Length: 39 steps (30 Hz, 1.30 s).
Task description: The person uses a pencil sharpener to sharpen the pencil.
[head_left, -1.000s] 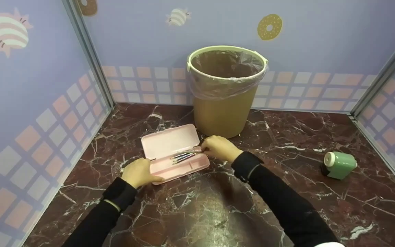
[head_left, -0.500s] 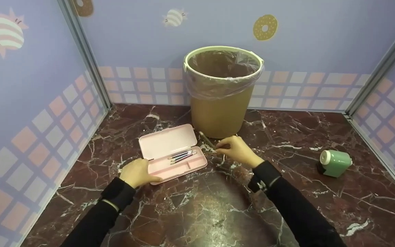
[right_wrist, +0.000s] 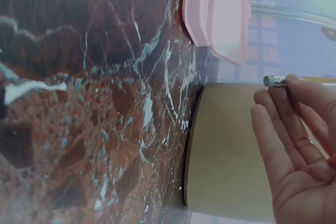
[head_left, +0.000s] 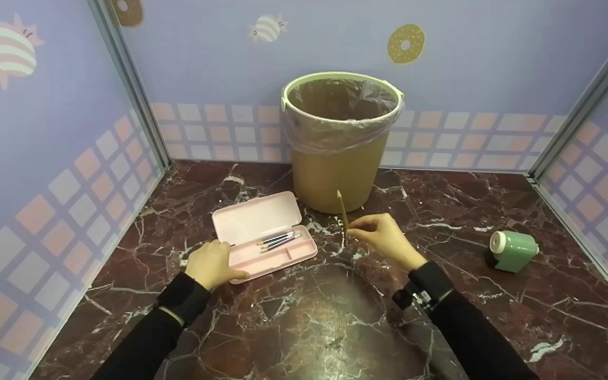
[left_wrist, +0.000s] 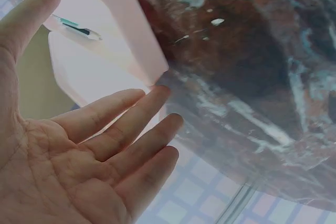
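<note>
Pink case (head_left: pixel 256 219): your left hand (head_left: pixel 210 265) touches it, fingers nearly straight.
Yellow pencil (head_left: pixel 342 210): your right hand (head_left: pixel 387 237) pinches it, tip up.

Left forearm (head_left: pixel 151 330) and right forearm (head_left: pixel 473 327) reach forward, sleeved in black.
The left hand (head_left: pixel 210 265) spreads its thumb away from nearly straight fingers (left_wrist: pixel 149 145); the right hand (head_left: pixel 386 240) pinches with thumb and fingertips, palm showing at the wrist.

Softly lit, with glare on glossy dark-red marbled tabletop (head_left: pixel 330 332); overexposed, left-wrist view, across open pink plastic case (left_wrist: pixel 86 69).
</note>
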Available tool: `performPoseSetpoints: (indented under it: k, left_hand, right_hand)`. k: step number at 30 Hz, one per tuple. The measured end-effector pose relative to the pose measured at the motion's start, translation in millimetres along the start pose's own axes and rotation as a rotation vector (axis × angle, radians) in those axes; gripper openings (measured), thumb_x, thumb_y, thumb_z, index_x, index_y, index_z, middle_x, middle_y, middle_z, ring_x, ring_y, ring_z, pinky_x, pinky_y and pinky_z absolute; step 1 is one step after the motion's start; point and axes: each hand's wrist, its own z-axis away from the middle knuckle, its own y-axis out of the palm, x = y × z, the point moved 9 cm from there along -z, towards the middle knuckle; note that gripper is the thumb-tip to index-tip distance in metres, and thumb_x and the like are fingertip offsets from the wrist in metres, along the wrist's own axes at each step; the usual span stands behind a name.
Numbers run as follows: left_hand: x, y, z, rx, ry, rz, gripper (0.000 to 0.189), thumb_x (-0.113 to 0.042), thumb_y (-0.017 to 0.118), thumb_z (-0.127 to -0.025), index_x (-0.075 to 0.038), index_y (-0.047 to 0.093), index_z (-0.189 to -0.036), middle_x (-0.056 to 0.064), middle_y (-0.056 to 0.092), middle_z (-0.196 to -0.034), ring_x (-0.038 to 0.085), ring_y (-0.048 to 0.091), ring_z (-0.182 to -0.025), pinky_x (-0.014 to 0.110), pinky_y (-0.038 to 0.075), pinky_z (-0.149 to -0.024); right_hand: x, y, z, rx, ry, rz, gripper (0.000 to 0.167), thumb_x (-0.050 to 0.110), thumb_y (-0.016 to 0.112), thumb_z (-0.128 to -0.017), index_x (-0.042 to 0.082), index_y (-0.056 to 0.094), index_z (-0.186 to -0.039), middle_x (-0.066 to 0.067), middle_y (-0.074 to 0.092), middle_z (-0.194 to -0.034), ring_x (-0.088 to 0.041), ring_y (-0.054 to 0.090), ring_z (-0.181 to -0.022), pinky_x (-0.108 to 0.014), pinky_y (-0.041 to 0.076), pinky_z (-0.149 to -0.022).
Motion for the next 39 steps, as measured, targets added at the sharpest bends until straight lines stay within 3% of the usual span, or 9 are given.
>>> performPoseSetpoints:
  k: [6, 13, 17, 23, 30, 35, 39]
  left_hand:
    - [-22.8, -10.4, -2.5, -0.045, 0.059, 0.031, 0.061, -0.041, 0.090, -0.070, 0.005, 0.070, -0.104, 0.023, 0.071, -0.098, 0.043, 0.069, -0.090, 0.056, 0.057, -0.080]
    - [-84.0, -9.4, -19.5, -0.038, 0.215, 0.284, 0.057, -0.035, 0.080, -0.086, -0.001, 0.065, -0.129, 0.020, 0.070, -0.129, 0.037, 0.066, -0.120, 0.051, 0.051, -0.107]
    - [-117.8, -10.5, -29.7, -0.067, 0.280, 0.441, 0.055, -0.031, 0.078, -0.089, -0.001, 0.063, -0.133, 0.019, 0.068, -0.133, 0.036, 0.065, -0.124, 0.049, 0.048, -0.112]
    - [-153.6, -8.8, -45.2, -0.122, 0.299, 0.632, 0.051, -0.026, 0.077, -0.089, -0.003, 0.064, -0.133, 0.017, 0.071, -0.128, 0.032, 0.069, -0.118, 0.047, 0.051, -0.108]
    - [-175.8, 3.0, -57.6, -0.176, 0.280, 0.813, 0.039, -0.020, 0.079, -0.088, -0.003, 0.072, -0.122, 0.014, 0.077, -0.115, 0.029, 0.075, -0.105, 0.040, 0.059, -0.095]
    - [-183.4, 12.5, -61.5, -0.170, 0.272, 0.932, 0.031, -0.017, 0.080, -0.088, -0.001, 0.075, -0.114, 0.015, 0.079, -0.109, 0.028, 0.078, -0.099, 0.040, 0.061, -0.090]
    - [-185.3, 16.0, -61.5, -0.174, 0.271, 0.974, 0.026, -0.015, 0.080, -0.088, -0.001, 0.077, -0.110, 0.015, 0.080, -0.106, 0.027, 0.078, -0.095, 0.042, 0.061, -0.088]
  right_hand:
    - [-0.3, -4.1, 10.4, -0.014, -0.003, -0.022, 0.019, 0.018, 0.076, -0.091, 0.003, 0.079, -0.102, -0.018, 0.079, -0.102, 0.000, 0.061, -0.066, -0.019, 0.052, -0.062]
    - [-3.9, -10.2, 22.1, -0.032, 0.043, -0.107, 0.023, 0.015, 0.074, -0.092, -0.003, 0.076, -0.107, -0.023, 0.078, -0.102, 0.000, 0.067, -0.067, -0.019, 0.055, -0.060]
    - [-3.8, -13.1, 27.3, -0.044, 0.048, -0.106, 0.023, 0.015, 0.074, -0.093, -0.003, 0.076, -0.108, -0.022, 0.078, -0.102, 0.000, 0.068, -0.070, -0.019, 0.057, -0.063]
    - [-5.1, -13.7, 32.2, -0.051, 0.070, -0.143, 0.023, 0.015, 0.074, -0.093, -0.002, 0.076, -0.108, -0.023, 0.077, -0.106, -0.002, 0.070, -0.074, -0.020, 0.058, -0.067]
    - [-2.9, -11.8, 35.8, -0.030, 0.053, -0.179, 0.024, 0.013, 0.073, -0.093, -0.004, 0.075, -0.109, -0.028, 0.075, -0.107, -0.001, 0.070, -0.077, -0.018, 0.058, -0.069]
    - [-3.1, -10.9, 36.1, -0.019, 0.033, -0.170, 0.024, 0.013, 0.073, -0.093, -0.005, 0.075, -0.109, -0.026, 0.076, -0.108, -0.005, 0.072, -0.083, -0.016, 0.056, -0.072]
    - [-3.0, -9.5, 35.7, -0.014, 0.012, -0.164, 0.023, 0.013, 0.074, -0.093, -0.004, 0.076, -0.109, -0.025, 0.076, -0.110, -0.010, 0.074, -0.089, -0.019, 0.058, -0.078]
